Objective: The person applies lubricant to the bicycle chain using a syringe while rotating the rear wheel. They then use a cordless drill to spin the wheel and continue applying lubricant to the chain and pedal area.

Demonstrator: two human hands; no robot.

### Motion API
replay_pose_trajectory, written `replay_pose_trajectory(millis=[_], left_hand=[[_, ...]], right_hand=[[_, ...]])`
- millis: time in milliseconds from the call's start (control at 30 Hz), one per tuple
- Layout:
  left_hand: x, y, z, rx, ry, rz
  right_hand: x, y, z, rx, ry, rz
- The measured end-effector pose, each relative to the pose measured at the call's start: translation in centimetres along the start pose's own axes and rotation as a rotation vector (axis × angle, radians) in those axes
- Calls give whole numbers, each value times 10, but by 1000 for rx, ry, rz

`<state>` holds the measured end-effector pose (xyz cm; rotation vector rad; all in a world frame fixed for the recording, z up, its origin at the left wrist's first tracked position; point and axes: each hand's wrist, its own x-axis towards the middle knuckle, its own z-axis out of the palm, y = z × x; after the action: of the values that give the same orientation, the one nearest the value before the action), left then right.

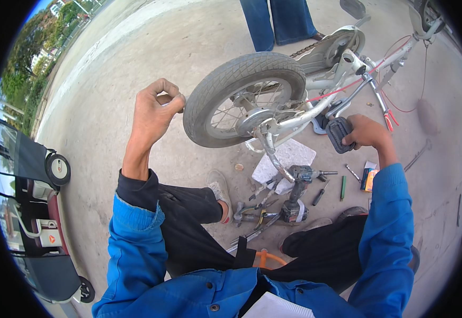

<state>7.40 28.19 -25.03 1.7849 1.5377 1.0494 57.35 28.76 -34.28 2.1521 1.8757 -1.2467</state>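
Observation:
A small white bicycle lies tilted, its grey rear wheel toward me. My left hand is closed, thumb and curled fingertips pinched together right at the tyre's left edge. I see nothing in that pinch, and whether it touches the rubber I cannot tell. My right hand grips a black pedal on the bicycle's near side. Behind the wheel, the chain runs to a chainring with a pale guard. A red cable passes along the frame.
Below the wheel lie a cordless drill, a white slab, a green stick, a small box and several hand tools. Red-handled pliers are at the right. A person's jeans show beyond; a three-wheeled vehicle stands left.

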Motion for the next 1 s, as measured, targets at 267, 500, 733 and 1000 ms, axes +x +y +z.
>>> replay_pose_trajectory(millis=[267, 500, 733, 1000], left_hand=[[0, -2, 0, 30, 24, 25], [0, -1, 0, 17, 21, 27], [1, -3, 0, 2, 16, 22], [0, -2, -1, -3, 16, 8]], right_hand=[[-83, -23, -67, 381, 212, -279], [-115, -1, -111, 105, 937, -477], [-58, 31, -115, -321, 1663, -398], [-2, 85, -108, -447, 1665, 41]])
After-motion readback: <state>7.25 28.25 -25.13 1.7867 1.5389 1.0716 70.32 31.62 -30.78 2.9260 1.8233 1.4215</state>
